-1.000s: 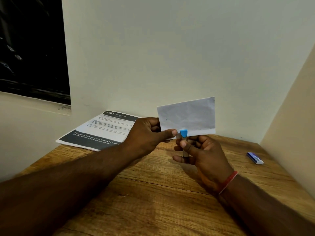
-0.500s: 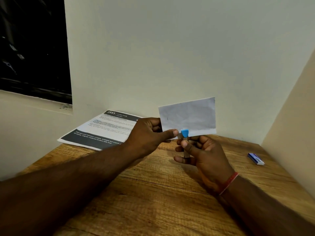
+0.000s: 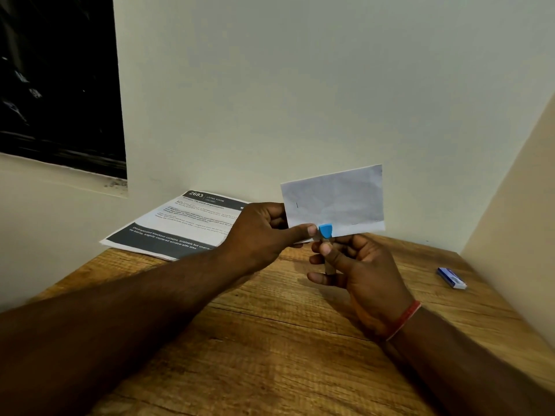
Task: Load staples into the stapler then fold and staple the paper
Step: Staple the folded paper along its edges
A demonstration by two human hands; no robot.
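Two hands: both are raised above the worktop (image 3: 270, 340), meeting at the lower edge of a folded paper (image 3: 333, 199).
Left hand (image 3: 261, 235): grasps the folded paper at its lower left corner, thumb on the near face and fingers behind.
Right hand (image 3: 360, 274): is wrapped around a stapler (image 3: 326, 231), thumb pressed on it just below its blue tip; a red band (image 3: 404, 319) circles the wrist.
Stapler: stands nearly upright in the right hand, its blue tip touching the paper's lower edge beside the left thumb; most of the body is hidden by the fingers.
Folded paper: is held upright in the air in front of the wall (image 3: 300, 100), creased, with a short dark mark near its left side.
Staple box (image 3: 451, 278): a small blue and white box lies on the worktop at the right, near the side wall, well apart from the hands.
Printed sheet (image 3: 180, 226): lies flat at the back left of the worktop, partly behind the left hand.
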